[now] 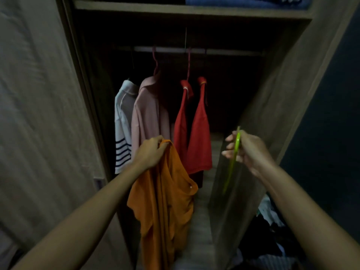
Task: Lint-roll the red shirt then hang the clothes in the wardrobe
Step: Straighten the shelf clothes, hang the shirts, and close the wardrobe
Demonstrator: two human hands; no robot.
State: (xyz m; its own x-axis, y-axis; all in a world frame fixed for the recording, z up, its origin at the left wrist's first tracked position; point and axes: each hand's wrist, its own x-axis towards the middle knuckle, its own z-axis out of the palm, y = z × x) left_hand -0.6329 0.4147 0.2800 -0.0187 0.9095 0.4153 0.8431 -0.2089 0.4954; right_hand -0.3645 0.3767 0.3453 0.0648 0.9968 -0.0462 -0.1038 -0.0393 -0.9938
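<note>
My left hand (151,152) grips the top of an orange garment (165,201), which hangs limp in front of the open wardrobe. A lime-green hanger (232,158) points downward from my right hand (247,151), which is closed around it to the right of the garment. Inside, a red shirt (196,133) hangs on a red hanger from the rail (165,50). Left of it hang a pink shirt (150,117) and a white shirt with dark stripes (123,125).
The wardrobe's wooden sliding door (39,114) fills the left. Its right side panel (272,94) stands close by my right hand. A shelf (175,8) above the rail carries folded blue cloth (243,1). A heap of clothes (272,230) lies low at the right.
</note>
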